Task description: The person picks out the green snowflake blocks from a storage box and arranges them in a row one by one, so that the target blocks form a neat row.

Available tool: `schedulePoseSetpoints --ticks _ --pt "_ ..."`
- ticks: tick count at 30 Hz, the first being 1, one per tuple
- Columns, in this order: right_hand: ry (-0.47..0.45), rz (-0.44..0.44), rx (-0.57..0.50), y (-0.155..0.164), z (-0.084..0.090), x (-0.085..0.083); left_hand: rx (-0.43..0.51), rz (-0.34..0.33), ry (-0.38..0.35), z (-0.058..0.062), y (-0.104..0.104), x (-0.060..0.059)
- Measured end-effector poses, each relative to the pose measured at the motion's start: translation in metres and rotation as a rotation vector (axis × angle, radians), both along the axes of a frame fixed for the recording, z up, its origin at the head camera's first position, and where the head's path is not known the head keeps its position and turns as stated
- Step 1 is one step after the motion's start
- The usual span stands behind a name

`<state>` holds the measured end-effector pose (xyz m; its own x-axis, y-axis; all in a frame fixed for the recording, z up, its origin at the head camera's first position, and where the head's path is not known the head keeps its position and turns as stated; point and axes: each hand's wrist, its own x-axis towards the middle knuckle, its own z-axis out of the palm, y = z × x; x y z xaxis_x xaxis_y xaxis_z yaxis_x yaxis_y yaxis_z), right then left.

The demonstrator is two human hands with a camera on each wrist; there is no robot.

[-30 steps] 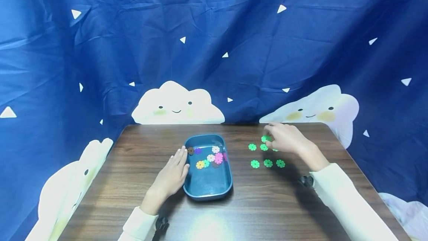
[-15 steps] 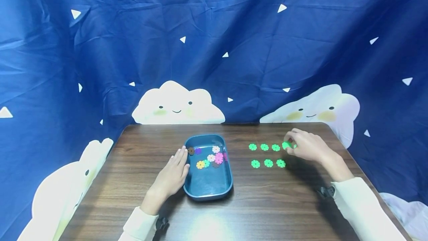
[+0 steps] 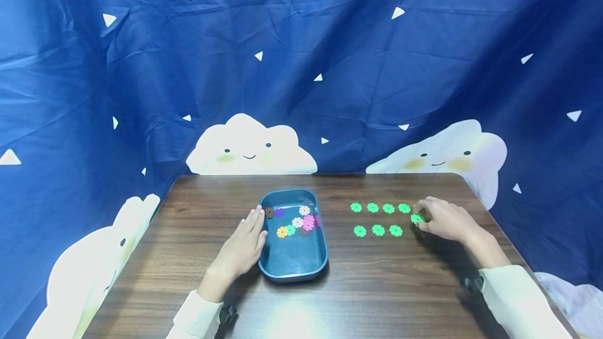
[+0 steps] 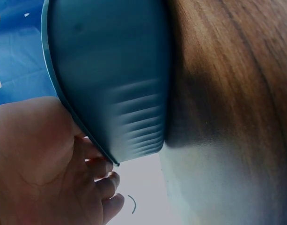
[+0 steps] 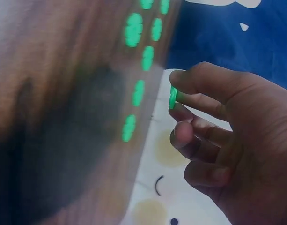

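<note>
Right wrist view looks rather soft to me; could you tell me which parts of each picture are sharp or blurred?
Right wrist: green discs smeared, right hand fairly sharp. Left wrist: blue tray streaked with blur. Head: sharp, with glare on the table.

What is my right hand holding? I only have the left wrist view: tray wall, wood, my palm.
Observer: The right hand pinches a green flower disc between thumb and fingers, just right of the rows.
Operator: How many green discs lie on the table?
Observer: Seven: four in the far row, three in the near row.
Operator: Is anything inside the tray?
Observer: Yes, the blue tray holds mixed discs, pink, white, yellow, purple and brown, bunched at its far end.
Operator: And my left hand?
Observer: The left hand rests flat against the tray's left side.
</note>
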<state>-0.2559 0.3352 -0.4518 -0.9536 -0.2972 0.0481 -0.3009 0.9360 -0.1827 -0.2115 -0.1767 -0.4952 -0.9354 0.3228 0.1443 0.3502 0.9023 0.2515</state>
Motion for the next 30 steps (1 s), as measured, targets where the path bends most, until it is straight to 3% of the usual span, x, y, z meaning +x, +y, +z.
schedulePoseSetpoints --ticks 11,30 --pt "-0.068 -0.013 -0.024 0.003 -0.035 -0.005 0.000 -0.001 -0.003 -0.001 0.001 -0.002" --pt "-0.057 -0.011 -0.019 0.001 -0.047 -0.006 -0.003 0.003 -0.012 -0.001 -0.001 -0.001"
